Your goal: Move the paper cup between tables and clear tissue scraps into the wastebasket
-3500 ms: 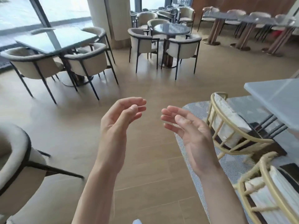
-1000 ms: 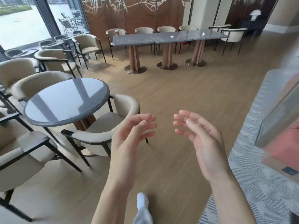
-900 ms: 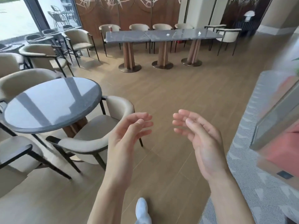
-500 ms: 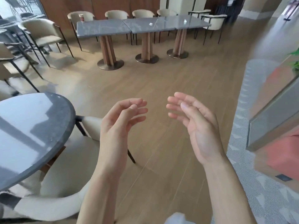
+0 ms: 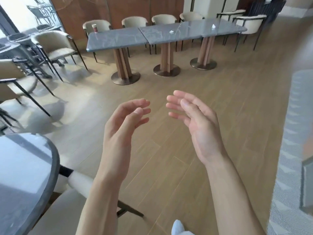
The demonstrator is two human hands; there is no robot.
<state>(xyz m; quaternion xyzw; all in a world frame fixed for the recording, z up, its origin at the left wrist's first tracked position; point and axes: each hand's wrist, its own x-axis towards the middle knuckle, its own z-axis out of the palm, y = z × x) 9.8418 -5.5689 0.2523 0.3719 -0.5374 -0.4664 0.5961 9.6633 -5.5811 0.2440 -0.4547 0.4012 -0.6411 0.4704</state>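
A red-and-white paper cup (image 5: 94, 28) stands at the far left corner of a long grey marble table (image 5: 118, 39) across the room. Two white tissue scraps lie on the same table, one (image 5: 171, 32) near its middle and another (image 5: 213, 26) toward its right end. My left hand (image 5: 123, 122) and my right hand (image 5: 194, 121) are raised in front of me over the wooden floor, palms facing each other, fingers loosely bent and holding nothing. No wastebasket is in view.
A round grey table (image 5: 22, 175) with a cream chair (image 5: 67, 206) stands close at my lower left. More cream chairs (image 5: 55, 46) line the left side and the far side of the long table. A patterned rug (image 5: 293, 150) runs along the right.
The view has swung from the window-side tables to the long marble table, which is now nearer. Both hands have kept the same raised, empty pose.
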